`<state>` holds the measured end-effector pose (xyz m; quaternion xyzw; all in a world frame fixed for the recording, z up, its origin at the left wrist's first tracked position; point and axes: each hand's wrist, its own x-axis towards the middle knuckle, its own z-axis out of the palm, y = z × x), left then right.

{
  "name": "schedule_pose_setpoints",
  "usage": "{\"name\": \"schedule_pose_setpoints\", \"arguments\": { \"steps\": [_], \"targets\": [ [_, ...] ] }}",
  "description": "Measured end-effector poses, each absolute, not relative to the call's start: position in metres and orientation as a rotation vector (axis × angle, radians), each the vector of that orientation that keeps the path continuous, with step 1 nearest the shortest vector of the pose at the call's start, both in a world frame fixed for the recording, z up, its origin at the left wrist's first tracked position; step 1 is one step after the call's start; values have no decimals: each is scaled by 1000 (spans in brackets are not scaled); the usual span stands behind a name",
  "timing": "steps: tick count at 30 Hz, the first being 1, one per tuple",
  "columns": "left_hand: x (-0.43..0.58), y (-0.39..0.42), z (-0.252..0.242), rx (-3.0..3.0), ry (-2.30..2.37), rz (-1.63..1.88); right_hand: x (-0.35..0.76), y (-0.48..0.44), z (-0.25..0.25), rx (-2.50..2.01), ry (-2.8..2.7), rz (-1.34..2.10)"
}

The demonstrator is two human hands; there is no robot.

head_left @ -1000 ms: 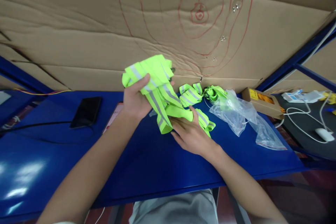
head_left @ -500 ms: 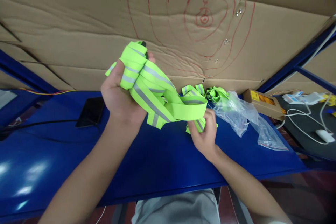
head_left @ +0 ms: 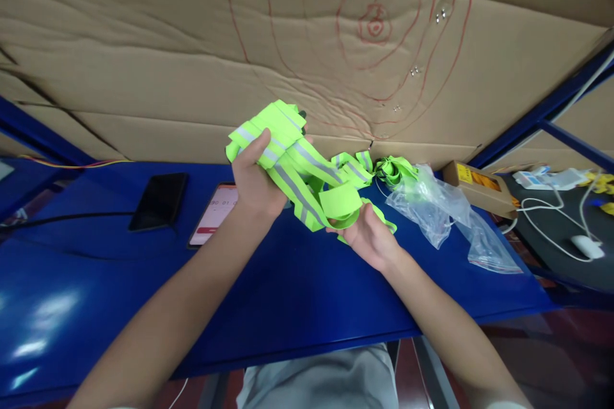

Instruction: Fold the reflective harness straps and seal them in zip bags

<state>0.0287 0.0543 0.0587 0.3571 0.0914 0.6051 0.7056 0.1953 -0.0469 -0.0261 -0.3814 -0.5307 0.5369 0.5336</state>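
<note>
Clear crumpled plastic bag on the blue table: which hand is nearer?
Right. The right hand sits just left of the clear crumpled plastic bag, apart from it. The left hand is farther left, gripping the neon-yellow reflective straps.

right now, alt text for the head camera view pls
Two bare hands hold a bundle of neon-yellow reflective straps above a blue table: left hand grips the bunch, right hand holds a loop. Beside them lie clear plastic bags and a phone.

A blue table [head_left: 288,294] carries a black phone [head_left: 158,200] and a lit phone [head_left: 213,222] left of the left hand [head_left: 256,182], a clear plastic bag [head_left: 444,211] and a cardboard box [head_left: 477,186] right of the right hand [head_left: 369,236].
</note>
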Motion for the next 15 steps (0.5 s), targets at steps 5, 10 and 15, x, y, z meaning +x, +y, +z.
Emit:
{"name": "schedule_pose_setpoints", "arguments": {
  "steps": [5,10,15],
  "targets": [
    [33,47,54,837,219,1302,195,-51,-14,-959,-808,1477],
    [39,38,56,828,341,1284,186,-53,-13,-1279,-819,1172],
    [42,19,65,860,347,1218,201,-43,-20,-1496,-883,771]
  ]
}}
